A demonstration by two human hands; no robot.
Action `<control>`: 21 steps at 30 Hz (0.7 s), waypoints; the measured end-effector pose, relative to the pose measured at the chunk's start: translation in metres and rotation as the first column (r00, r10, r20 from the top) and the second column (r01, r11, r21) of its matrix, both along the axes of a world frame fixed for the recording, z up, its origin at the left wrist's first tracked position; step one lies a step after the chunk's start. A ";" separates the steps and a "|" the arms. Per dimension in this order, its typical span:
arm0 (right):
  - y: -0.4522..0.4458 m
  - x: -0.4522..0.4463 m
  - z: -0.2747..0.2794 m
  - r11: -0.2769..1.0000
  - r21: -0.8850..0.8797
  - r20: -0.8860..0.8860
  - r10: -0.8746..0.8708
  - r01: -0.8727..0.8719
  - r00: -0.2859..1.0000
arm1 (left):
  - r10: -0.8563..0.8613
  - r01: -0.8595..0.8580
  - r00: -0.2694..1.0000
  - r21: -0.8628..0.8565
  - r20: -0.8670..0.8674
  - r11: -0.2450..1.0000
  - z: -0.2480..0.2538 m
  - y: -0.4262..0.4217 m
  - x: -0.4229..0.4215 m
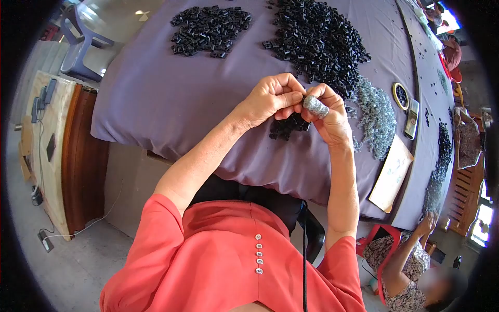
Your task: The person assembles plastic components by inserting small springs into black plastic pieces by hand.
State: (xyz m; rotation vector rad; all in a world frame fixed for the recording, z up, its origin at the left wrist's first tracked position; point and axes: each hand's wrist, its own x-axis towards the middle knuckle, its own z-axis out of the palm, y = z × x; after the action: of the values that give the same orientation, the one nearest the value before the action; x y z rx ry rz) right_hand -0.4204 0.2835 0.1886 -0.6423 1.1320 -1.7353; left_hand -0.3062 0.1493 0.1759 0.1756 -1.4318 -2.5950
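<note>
My left hand (pixel 273 100) is closed in a pinch, with thumb and forefinger against a small black plastic part (pixel 304 98), mostly hidden by the fingers. Closed around the same spot, my right hand (pixel 332 117) meets the left fingertips. A grey, rough-looking wrap (pixel 315 106) seems to cover the right thumb. Just below the hands lies a small pile of black parts (pixel 291 126). Beyond them spreads a large heap of black plastic parts (pixel 317 39). Right of my right hand is a heap of small clear-grey pieces (pixel 375 115).
Another group of black parts (pixel 210 30) lies on the purple cloth (pixel 156 99). At right are a tape roll (pixel 401 96), a metallic tool (pixel 412 119) and a cardboard piece (pixel 392 174). A co-worker (pixel 400 260) sits lower right. A wooden cabinet (pixel 78 161) stands left.
</note>
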 end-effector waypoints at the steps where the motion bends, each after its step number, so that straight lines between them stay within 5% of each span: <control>1: 0.000 0.001 0.000 1.000 0.012 -0.036 -0.008 0.009 0.999 | 0.010 -0.010 1.000 -0.026 0.001 1.000 -0.002 0.000 -0.001; 11: -0.001 0.003 -0.003 0.999 0.027 -0.017 -0.041 0.041 0.999 | 0.054 -0.054 0.999 -0.162 -0.009 0.985 0.001 0.000 0.002; 17: 0.000 -0.004 -0.005 0.999 -0.048 -0.117 0.019 -0.025 0.993 | -0.031 0.031 1.000 0.006 -0.007 1.000 -0.003 0.001 0.001; 21: 0.000 -0.002 -0.005 1.000 -0.025 -0.168 -0.005 0.001 0.986 | -0.017 0.017 1.000 -0.030 -0.005 0.999 -0.001 0.001 0.002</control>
State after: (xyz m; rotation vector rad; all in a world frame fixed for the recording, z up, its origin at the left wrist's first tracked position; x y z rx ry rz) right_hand -0.4229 0.2835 0.1833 -0.8157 1.2289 -1.7255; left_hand -0.3044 0.1500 0.1752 0.1534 -1.4760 -2.5834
